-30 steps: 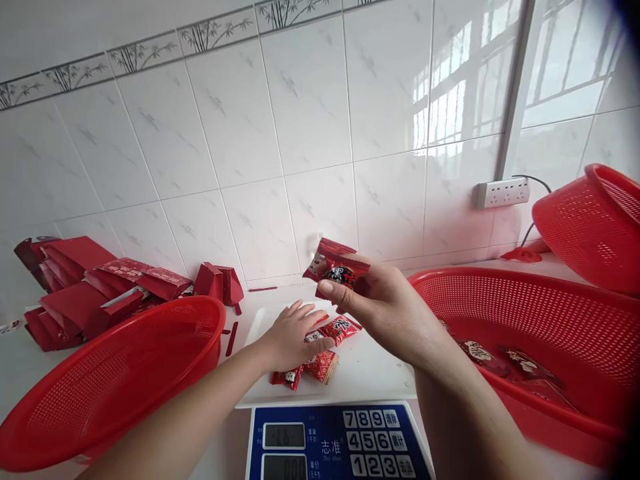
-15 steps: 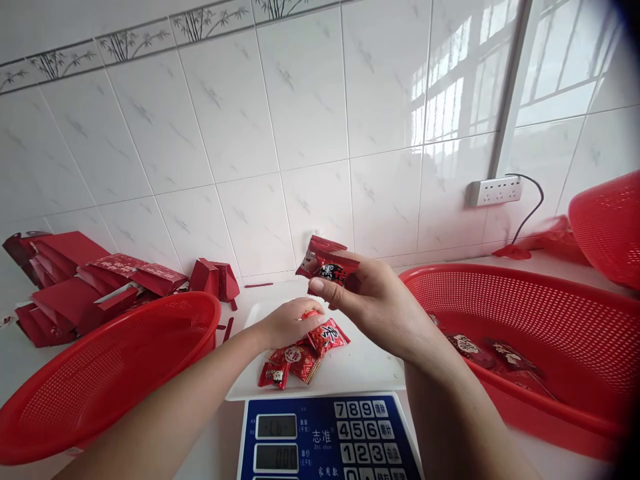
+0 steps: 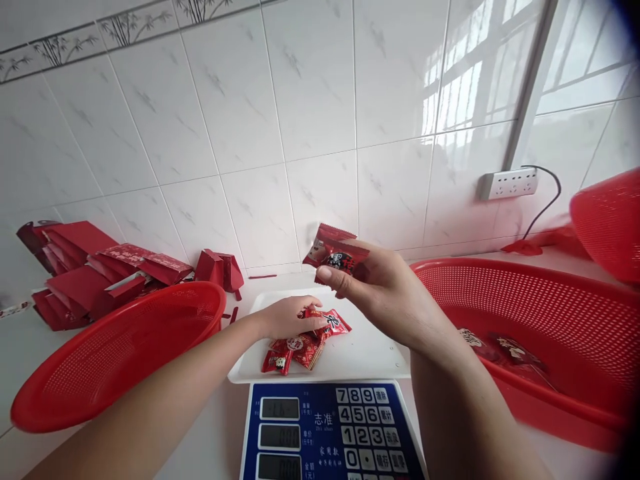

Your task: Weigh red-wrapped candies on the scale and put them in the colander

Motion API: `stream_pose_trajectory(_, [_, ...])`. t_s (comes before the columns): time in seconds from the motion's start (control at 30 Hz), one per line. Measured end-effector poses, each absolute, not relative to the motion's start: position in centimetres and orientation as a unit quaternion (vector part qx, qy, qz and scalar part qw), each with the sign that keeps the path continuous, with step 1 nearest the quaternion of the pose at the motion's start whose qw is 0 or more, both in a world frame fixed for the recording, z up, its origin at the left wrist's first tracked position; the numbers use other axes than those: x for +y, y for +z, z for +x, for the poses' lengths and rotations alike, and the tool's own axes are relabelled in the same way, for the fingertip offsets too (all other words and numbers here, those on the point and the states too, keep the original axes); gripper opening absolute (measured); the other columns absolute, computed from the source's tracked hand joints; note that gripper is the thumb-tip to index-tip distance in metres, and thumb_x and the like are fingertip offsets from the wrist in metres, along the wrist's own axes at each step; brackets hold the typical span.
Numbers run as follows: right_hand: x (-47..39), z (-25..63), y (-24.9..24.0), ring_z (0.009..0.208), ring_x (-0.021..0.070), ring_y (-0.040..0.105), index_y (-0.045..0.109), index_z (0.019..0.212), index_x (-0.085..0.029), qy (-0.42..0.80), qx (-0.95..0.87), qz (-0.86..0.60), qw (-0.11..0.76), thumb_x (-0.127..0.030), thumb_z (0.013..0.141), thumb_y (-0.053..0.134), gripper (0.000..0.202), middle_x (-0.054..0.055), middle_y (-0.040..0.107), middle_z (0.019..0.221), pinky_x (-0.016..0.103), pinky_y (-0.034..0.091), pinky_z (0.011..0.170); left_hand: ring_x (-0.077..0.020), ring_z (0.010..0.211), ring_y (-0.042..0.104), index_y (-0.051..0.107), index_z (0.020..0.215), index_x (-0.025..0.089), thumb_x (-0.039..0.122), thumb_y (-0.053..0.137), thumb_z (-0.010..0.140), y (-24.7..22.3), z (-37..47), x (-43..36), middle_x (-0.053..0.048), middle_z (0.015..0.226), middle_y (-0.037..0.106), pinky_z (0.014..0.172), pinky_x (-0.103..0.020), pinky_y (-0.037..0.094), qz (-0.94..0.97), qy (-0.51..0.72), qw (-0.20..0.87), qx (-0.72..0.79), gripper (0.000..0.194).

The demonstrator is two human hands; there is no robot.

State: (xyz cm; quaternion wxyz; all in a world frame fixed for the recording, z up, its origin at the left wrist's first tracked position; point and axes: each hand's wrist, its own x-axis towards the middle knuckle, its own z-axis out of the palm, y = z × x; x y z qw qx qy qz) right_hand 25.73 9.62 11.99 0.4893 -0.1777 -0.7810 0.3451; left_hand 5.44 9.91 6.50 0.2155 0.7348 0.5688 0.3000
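Observation:
My right hand [image 3: 380,280] pinches dark red wrapped snack packets [image 3: 340,257] between thumb and fingers, raised above the scale's tray; two wrappers overlap there. Below it, my left hand [image 3: 287,317] is closed over a red wrapped snack packet [image 3: 336,323] on the pile, thumb on its near side and fingers on its far side. Several more red packets [image 3: 295,347] lie under and in front of that hand. They rest on the white tray [image 3: 370,353] of a digital scale [image 3: 327,427] with a blue keypad panel. My left palm hides part of the pile.
An oval red basket [image 3: 120,353] stands at the left, before a heap of red paper boxes [image 3: 95,267]. At the right, another red basket [image 3: 540,300] holds several dark packets [image 3: 515,350]. A power strip [image 3: 510,185] is on the tiled wall.
The view has shifted slightly, showing more of the scale's panel. My left hand's fingers have opened out a little over the pile. My right hand still holds its packets raised.

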Motion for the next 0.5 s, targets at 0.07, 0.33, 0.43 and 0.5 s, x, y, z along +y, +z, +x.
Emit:
stream_pose_trajectory(0.07, [9.6, 25.7, 12.0, 0.077, 0.0150, 0.062, 0.069, 0.102, -0.018, 0.348, -0.779, -0.176, 0.491, -0.044, 0.085, 0.067, 0.031, 0.004, 0.071, 0.092, 0.028, 0.051, 0.066, -0.0296, 0.102, 0.065, 0.070, 0.108, 0.025, 0.059, 0.061, 0.081, 7.0, 4.8, 9.0, -0.007, 0.109, 0.072, 0.087, -0.038, 0.048, 0.748, 0.246, 0.225, 0.574, 0.044])
stream_pose_trajectory(0.33, [9.7, 25.8, 12.0, 0.074, 0.0155, 0.062, 0.069, 0.107, -0.016, 0.340, -0.776, -0.169, 0.504, -0.044, 0.085, 0.067, 0.036, 0.005, 0.070, 0.087, 0.029, 0.051, 0.064, -0.0411, 0.147, 0.013, 0.036, 0.148, 0.039, 0.068, 0.065, 0.074, 5.7, 3.2, 6.0, -0.006, 0.160, 0.026, 0.115, -0.063, 0.008, 0.804, 0.102, 0.181, 0.558, 0.084])
stream_pose_trajectory(0.43, [9.5, 25.8, 12.1, 0.075, 0.0156, 0.063, 0.069, 0.106, -0.016, 0.342, -0.775, -0.175, 0.501, -0.043, 0.085, 0.068, 0.035, 0.005, 0.070, 0.087, 0.028, 0.050, 0.063, -0.0377, 0.140, 0.030, 0.042, 0.146, 0.036, 0.069, 0.058, 0.079, 4.8, 3.5, 6.7, -0.009, 0.153, 0.038, 0.114, -0.058, 0.020, 0.822, 0.128, 0.154, 0.533, 0.076])
stream_pose_trajectory(0.5, [9.4, 25.9, 12.2, 0.077, 0.0165, 0.064, 0.069, 0.105, -0.015, 0.345, -0.775, -0.181, 0.497, -0.043, 0.085, 0.067, 0.034, 0.005, 0.071, 0.087, 0.028, 0.050, 0.064, -0.0351, 0.134, 0.038, 0.050, 0.140, 0.031, 0.072, 0.052, 0.081, 4.4, 3.8, 7.4, -0.011, 0.145, 0.048, 0.112, -0.053, 0.028, 0.826, 0.153, 0.136, 0.524, 0.072])
